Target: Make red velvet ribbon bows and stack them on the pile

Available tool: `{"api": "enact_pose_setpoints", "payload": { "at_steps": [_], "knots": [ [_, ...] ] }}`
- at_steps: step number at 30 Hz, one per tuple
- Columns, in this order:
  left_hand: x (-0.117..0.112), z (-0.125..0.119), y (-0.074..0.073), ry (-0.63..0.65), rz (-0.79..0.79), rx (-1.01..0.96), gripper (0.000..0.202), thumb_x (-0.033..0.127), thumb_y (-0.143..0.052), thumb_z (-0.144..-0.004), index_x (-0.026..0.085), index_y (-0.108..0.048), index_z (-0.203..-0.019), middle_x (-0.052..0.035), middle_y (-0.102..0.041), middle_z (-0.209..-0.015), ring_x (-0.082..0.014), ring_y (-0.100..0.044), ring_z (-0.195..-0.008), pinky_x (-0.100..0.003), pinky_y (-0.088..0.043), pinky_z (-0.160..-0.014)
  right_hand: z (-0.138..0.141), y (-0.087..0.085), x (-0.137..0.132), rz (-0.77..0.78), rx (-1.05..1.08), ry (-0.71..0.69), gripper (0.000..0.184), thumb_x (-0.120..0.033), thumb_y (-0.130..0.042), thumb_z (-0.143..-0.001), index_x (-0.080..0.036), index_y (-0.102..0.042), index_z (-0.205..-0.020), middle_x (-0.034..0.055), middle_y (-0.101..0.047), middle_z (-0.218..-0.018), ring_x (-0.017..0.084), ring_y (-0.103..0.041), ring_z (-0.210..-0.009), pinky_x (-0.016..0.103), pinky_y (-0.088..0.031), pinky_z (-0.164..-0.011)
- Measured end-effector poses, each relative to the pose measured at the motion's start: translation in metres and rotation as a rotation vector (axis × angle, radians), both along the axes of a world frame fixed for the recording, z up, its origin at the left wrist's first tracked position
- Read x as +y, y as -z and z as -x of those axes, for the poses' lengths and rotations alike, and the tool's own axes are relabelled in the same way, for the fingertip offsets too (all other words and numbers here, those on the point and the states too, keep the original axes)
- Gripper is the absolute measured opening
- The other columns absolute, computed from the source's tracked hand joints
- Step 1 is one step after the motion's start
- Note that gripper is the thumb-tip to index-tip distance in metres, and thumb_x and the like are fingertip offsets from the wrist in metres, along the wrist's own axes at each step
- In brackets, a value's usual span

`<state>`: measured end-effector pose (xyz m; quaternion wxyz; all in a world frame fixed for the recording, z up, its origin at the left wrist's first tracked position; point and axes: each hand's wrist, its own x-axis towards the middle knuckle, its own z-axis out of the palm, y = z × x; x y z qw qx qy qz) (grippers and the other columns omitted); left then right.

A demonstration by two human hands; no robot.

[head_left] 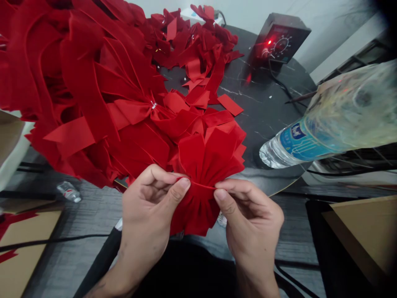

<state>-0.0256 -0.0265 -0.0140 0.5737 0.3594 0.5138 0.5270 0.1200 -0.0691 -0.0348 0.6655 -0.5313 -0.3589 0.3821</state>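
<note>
A gathered red ribbon bow (201,159) fans out above and below its pinched middle, near the front edge of the table. Across that middle runs a thin red cord (203,186). My left hand (155,203) pinches the cord's left side between thumb and forefinger. On the right, my right hand (248,215) pinches the other side the same way, so the cord looks taut. Just behind lies a big heap of red ribbon bows (87,74), one tied with a shiny silver twist (153,105). The underside of the bow is hidden.
The round black marbled table (257,107) carries a black control box (279,39) with a red light and a cord. A water bottle (288,142) and a plastic-wrapped bundle (362,103) stand right. Cardboard boxes (369,236) and a small bottle (68,191) are on the floor.
</note>
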Motion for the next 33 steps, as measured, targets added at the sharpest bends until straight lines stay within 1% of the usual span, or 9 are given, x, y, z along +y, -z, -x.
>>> {"api": "enact_pose_setpoints", "payload": {
  "at_steps": [4, 8, 11, 15, 17, 20, 25, 30, 33],
  "knots": [
    [0.005, -0.009, 0.005, 0.022, -0.084, 0.016, 0.022, 0.015, -0.092, -0.086, 0.026, -0.077, -0.097, 0.0038, -0.077, -0.092, -0.0084, -0.072, -0.081, -0.014, -0.058, -0.075, 0.000, 0.000, 0.000, -0.048, -0.007, 0.046, 0.021, -0.011, -0.082, -0.096, -0.030, -0.086, -0.104, -0.0050, -0.085, -0.091, 0.008, -0.078, -0.079, 0.013, -0.063, -0.076],
    [-0.003, -0.014, -0.001, -0.039, -0.286, 0.344, 0.013, 0.014, -0.082, -0.095, 0.026, -0.080, -0.093, 0.0025, -0.073, -0.100, -0.0112, -0.070, -0.094, -0.018, -0.057, -0.087, 0.003, -0.005, -0.002, -0.057, -0.193, 0.116, 0.022, -0.009, -0.083, -0.093, -0.029, -0.085, -0.103, -0.0062, -0.082, -0.087, 0.009, -0.076, -0.075, 0.015, -0.062, -0.073],
    [-0.011, -0.010, -0.011, 0.036, -0.262, 0.431, 0.012, 0.018, -0.079, -0.098, 0.029, -0.084, -0.097, 0.0019, -0.079, -0.103, -0.0136, -0.074, -0.096, -0.022, -0.061, -0.089, 0.006, -0.009, -0.003, -0.090, -0.350, 0.176, 0.022, -0.008, -0.083, -0.092, -0.027, -0.084, -0.103, -0.0056, -0.080, -0.087, 0.010, -0.075, -0.073, 0.020, -0.062, -0.071],
    [-0.008, -0.001, -0.016, 0.236, -0.087, 0.177, 0.020, 0.017, -0.096, -0.080, 0.025, -0.084, -0.093, 0.0012, -0.078, -0.091, -0.0171, -0.075, -0.087, -0.024, -0.063, -0.079, 0.006, -0.010, -0.001, -0.208, -0.469, 0.152, 0.026, -0.001, -0.080, -0.089, -0.022, -0.083, -0.104, -0.0034, -0.079, -0.084, 0.012, -0.074, -0.071, 0.024, -0.062, -0.067],
    [-0.003, 0.002, -0.013, 0.338, -0.009, -0.002, 0.020, 0.013, -0.096, -0.080, 0.025, -0.084, -0.092, 0.0026, -0.074, -0.082, -0.0156, -0.073, -0.081, -0.023, -0.063, -0.078, 0.005, -0.011, 0.000, -0.241, -0.477, 0.097, 0.027, 0.001, -0.080, -0.089, -0.021, -0.083, -0.104, -0.0028, -0.081, -0.085, 0.013, -0.075, -0.071, 0.025, -0.062, -0.066],
    [0.000, 0.003, -0.006, 0.314, 0.018, -0.171, 0.026, 0.008, -0.091, -0.086, 0.028, -0.085, -0.102, 0.0025, -0.078, -0.091, -0.0143, -0.074, -0.086, -0.024, -0.062, -0.085, 0.003, -0.013, -0.002, -0.179, -0.471, 0.035, 0.031, -0.002, -0.083, -0.089, -0.026, -0.083, -0.108, -0.0041, -0.084, -0.090, 0.013, -0.075, -0.071, 0.026, -0.063, -0.067],
    [-0.004, 0.002, -0.006, 0.306, 0.082, -0.233, 0.024, 0.011, -0.089, -0.089, 0.027, -0.085, -0.106, 0.0016, -0.078, -0.089, -0.0148, -0.073, -0.081, -0.024, -0.061, -0.079, 0.001, -0.016, -0.005, -0.074, -0.453, 0.025, 0.029, -0.007, -0.085, -0.090, -0.030, -0.082, -0.107, -0.0063, -0.084, -0.087, 0.012, -0.074, -0.066, 0.025, -0.062, -0.064],
    [0.002, 0.004, -0.006, 0.480, 0.157, -0.359, 0.014, 0.022, -0.088, -0.093, 0.026, -0.087, -0.106, -0.0036, -0.083, -0.101, -0.0214, -0.077, -0.097, -0.034, -0.062, -0.096, 0.001, -0.011, -0.005, -0.016, -0.254, 0.016, 0.019, -0.010, -0.085, -0.092, -0.029, -0.084, -0.097, -0.0062, -0.081, -0.078, 0.012, -0.074, -0.064, 0.023, -0.060, -0.062],
    [0.005, 0.007, -0.003, 0.502, 0.151, -0.354, 0.016, 0.024, -0.089, -0.092, 0.029, -0.088, -0.108, -0.0027, -0.084, -0.102, -0.0204, -0.078, -0.098, -0.032, -0.061, -0.095, 0.000, -0.010, -0.003, -0.008, -0.250, 0.051, 0.020, -0.013, -0.089, -0.088, -0.030, -0.087, -0.099, -0.0031, -0.084, -0.085, 0.016, -0.076, -0.071, 0.026, -0.062, -0.065]
  ]
}}
